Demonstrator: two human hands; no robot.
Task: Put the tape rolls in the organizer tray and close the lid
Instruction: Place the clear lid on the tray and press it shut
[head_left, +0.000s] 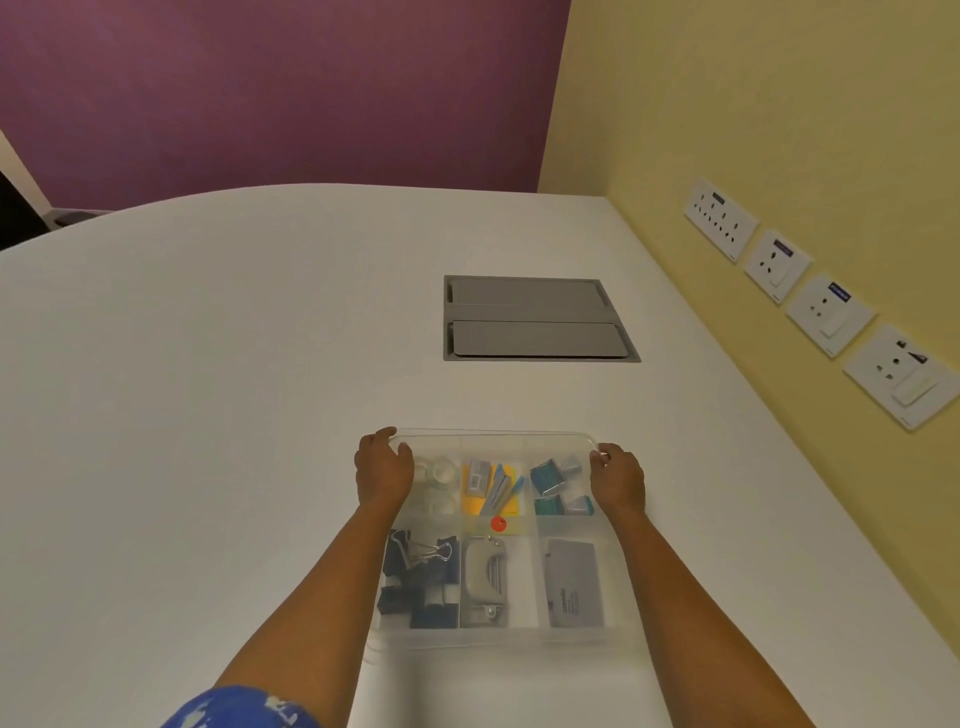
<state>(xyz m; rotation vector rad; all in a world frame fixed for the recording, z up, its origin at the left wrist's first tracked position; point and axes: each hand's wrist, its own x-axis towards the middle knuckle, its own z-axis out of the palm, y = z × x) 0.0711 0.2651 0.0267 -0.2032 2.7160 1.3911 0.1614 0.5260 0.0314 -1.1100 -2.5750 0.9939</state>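
A clear plastic organizer tray (524, 636) sits on the white table in front of me, with a clear lid (493, 435) lying over it. Clear tape rolls (437, 480) lie in its far left compartment, seen through the lid. My left hand (383, 467) grips the lid's far left corner. My right hand (618, 480) grips the far right corner. Other compartments hold binder clips (418, 558), a grey hole punch (484, 577), a grey box (575, 582), yellow notes (475, 504) and teal staple boxes (545, 478).
A grey hatch (537, 318) is set flush in the table beyond the tray. Several white wall sockets (810, 301) line the yellow wall along the table's right edge. The rounded table edge (78, 228) curves at the far left.
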